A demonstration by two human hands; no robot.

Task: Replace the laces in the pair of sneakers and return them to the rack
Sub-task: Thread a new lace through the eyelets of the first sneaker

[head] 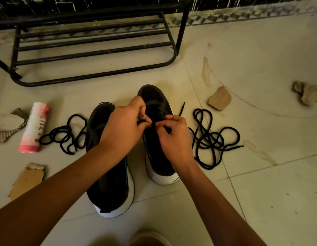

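Flanking the sneakers (111,183): loose laces (65,137), pink can (34,127), cardboard scraps (220,98)

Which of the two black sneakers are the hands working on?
The right black sneaker with white sole, the one set farther forward. The left hand and right hand pinch a black lace over it; the left sneaker is not gripped.

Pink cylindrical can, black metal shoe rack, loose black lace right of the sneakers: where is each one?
Pink cylindrical can (34,127): head view, middle of its body.
Black metal shoe rack (101,74): head view, front bottom bar.
Loose black lace right of the sneakers (212,137): head view, its tangled middle.
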